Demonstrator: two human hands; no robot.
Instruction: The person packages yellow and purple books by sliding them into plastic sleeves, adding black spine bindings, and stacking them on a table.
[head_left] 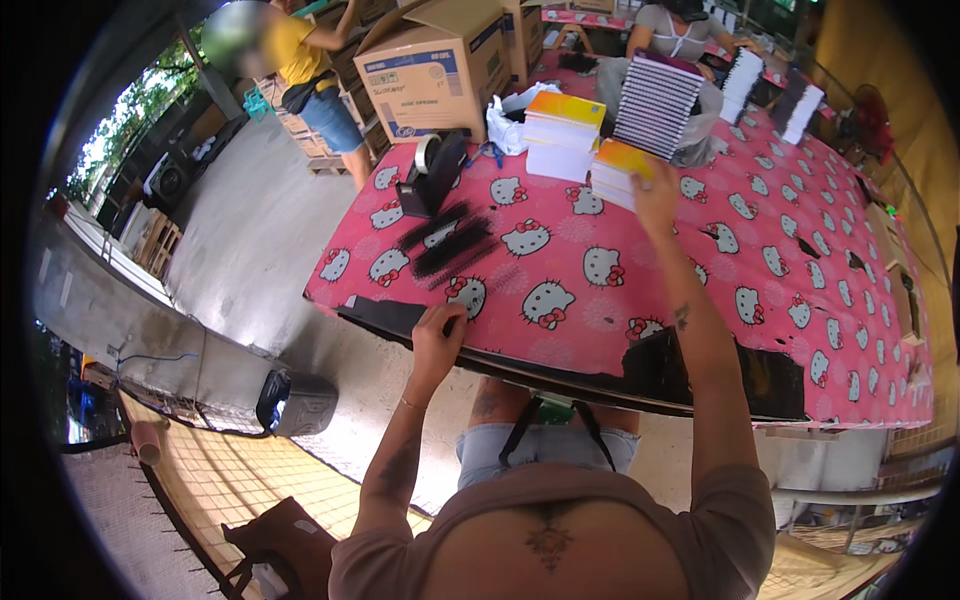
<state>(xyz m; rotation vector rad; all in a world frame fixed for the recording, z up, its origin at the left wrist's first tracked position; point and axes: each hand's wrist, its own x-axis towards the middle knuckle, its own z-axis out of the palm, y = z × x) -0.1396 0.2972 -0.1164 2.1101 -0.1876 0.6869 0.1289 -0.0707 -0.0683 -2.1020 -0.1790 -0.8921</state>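
Note:
My right hand (655, 197) reaches far over the table, its fingers closed on the right edge of a short stack of yellow-covered booklets (612, 180). Beside it stands a taller stack of the same booklets (562, 140). At the table's near edge my left hand (438, 338) rests with curled fingers, next to a black strip (385, 316); whatever its fingers hold, if anything, is hidden. Just beyond lie several black binding combs (452, 243). Behind the short stack rises a pile of spiral-bound notebooks (655, 108).
A black tape dispenser (433, 178) and a large cardboard box (435, 85) stand at the far left of the pink tablecloth (545, 305). Two people work beyond, one at the far side (680, 35), one by pallets (310, 65). A dark bin (303, 402) stands on the floor, left.

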